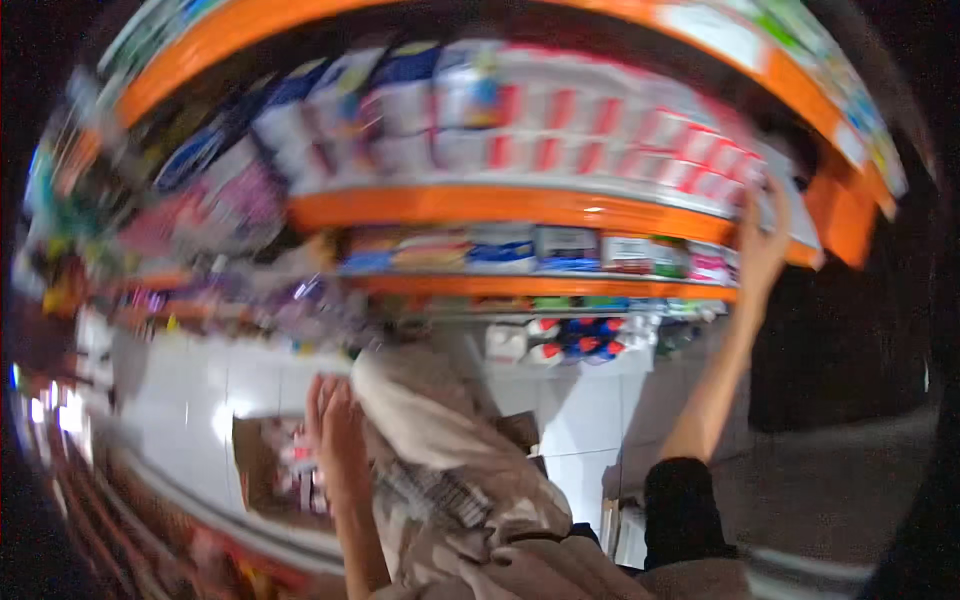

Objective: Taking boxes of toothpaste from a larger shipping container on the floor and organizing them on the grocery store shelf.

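Note:
My right hand [763,225] reaches to the right end of an orange-edged shelf. Its fingertips are at the last of the red-and-white packs [694,161], which stand stacked in rows. Blur hides whether the fingers grip a pack or only touch it. Low beside my bent knee is my left hand [334,420], its fingers extended and nothing visible in them. Below and left of that hand, an open cardboard box [255,465] on the floor holds several small red-and-white packs [304,472], partly covered by my forearm.
Blue-and-white packs [405,97] fill the shelf's left part. Lower shelves [540,285] carry boxed goods. Bottles with red caps [581,341] stand at floor level. Purple wrapped goods [300,300] bulge out on the left. White tiles [577,412] cover the floor; another shelf [97,510] runs at lower left.

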A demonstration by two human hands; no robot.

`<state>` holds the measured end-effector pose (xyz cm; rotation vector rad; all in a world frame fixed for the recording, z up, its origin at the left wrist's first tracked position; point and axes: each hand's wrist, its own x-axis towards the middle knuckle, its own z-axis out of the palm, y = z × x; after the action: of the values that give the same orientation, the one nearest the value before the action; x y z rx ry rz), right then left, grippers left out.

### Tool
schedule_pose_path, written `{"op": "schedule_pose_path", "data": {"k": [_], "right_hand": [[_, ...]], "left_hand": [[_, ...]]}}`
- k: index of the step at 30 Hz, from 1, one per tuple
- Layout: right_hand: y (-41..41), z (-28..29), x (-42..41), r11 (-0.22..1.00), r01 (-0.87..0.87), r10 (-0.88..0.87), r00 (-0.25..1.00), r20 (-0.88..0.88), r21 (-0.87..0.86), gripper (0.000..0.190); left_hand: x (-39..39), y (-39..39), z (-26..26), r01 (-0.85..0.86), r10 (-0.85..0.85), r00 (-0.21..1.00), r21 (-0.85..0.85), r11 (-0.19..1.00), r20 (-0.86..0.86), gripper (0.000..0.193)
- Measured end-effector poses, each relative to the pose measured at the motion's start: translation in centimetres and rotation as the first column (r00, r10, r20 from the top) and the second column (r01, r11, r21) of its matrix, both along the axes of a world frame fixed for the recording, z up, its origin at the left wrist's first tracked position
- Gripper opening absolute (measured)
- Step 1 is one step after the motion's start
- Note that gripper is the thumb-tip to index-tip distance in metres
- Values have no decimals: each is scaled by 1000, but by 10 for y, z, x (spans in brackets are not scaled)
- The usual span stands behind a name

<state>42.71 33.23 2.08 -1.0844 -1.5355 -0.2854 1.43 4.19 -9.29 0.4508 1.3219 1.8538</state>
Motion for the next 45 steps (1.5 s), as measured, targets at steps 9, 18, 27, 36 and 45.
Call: {"op": "schedule_pose_path", "data": {"k": [9,18,27,36,45], "right_hand": [[-117,-66,-94,871,-380,348,925,155,313,42],[-280,-167,-246,77,-394,975,223,-14,-916,59],[-279,-180,-260,173,-322,968,229,101,-931,39],[-280,-176,-265,187,-291,957,268,108,-938,34],[-279,-183,-256,221,-356,935,342,94,-908,25]], "left_hand": [[-65,-75,-111,-611,643,718,-201,766,266,31],[-159,-181,-359,-630,834,505,-755,179,-223,44],[-155,-193,-467,-378,132,923,-917,126,-362,63],[-149,-189,-525,-285,-375,870,-947,146,-319,46],[-154,-236,-560,-405,545,837,-622,670,42,24]]}}
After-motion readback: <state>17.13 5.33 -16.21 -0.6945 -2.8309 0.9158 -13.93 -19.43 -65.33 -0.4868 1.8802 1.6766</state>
